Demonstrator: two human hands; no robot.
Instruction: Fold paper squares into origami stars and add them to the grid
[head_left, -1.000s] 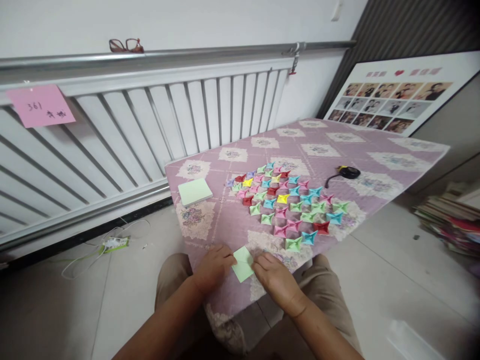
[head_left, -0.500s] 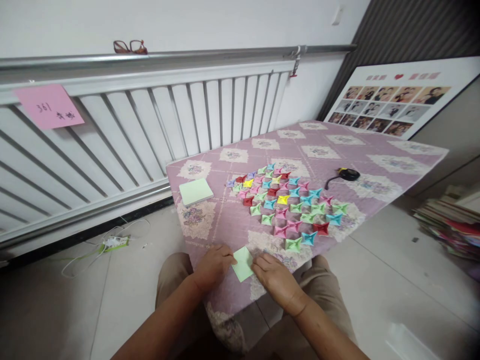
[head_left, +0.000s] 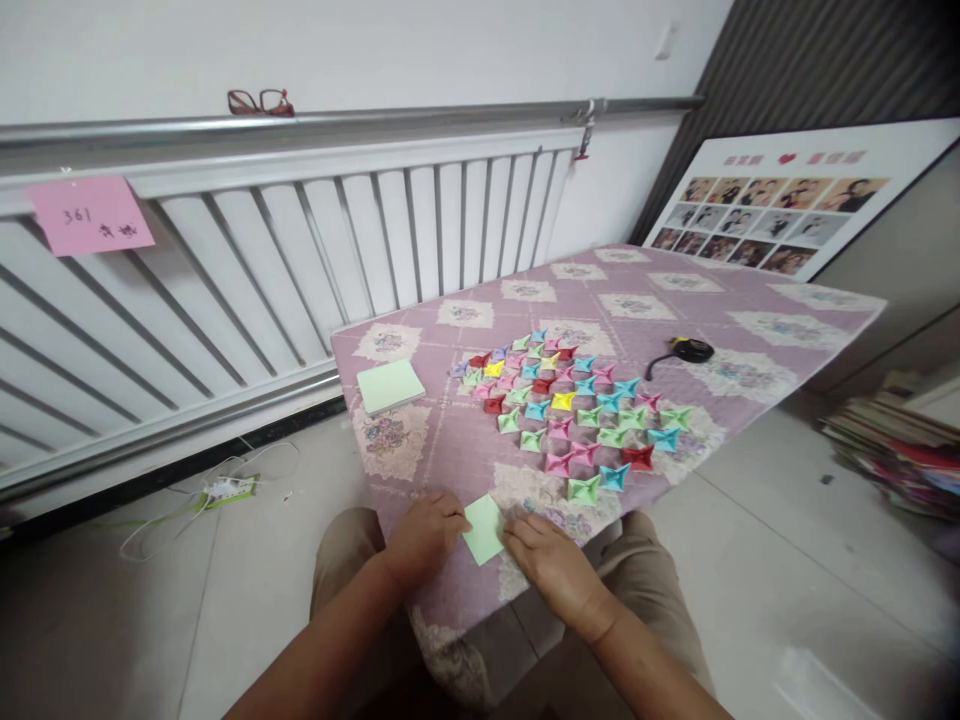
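A light green square of paper (head_left: 482, 530) lies at the table's near edge, turned corner-up, with faint crease lines. My left hand (head_left: 425, 535) has its fingers curled and closed on the paper's left corner. On the opposite side my right hand (head_left: 551, 557) holds the right corner, thumb and fingertips pressed together there. Just beyond stand rows of small folded paper pieces (head_left: 562, 401) in green, pink, blue, red and yellow. A stack of light green paper sheets (head_left: 390, 386) rests farther off to the left.
A patterned purple tablecloth (head_left: 442, 440) covers the table. A black tape measure (head_left: 691, 349) lies at the right. Behind are a white radiator (head_left: 315, 230), a pink note (head_left: 91, 216) and glasses (head_left: 260, 102) on a pipe. A power strip (head_left: 229, 490) sits on the floor.
The camera view has shifted slightly. Both hands stay at the same corners of the green paper, with hardly any movement.
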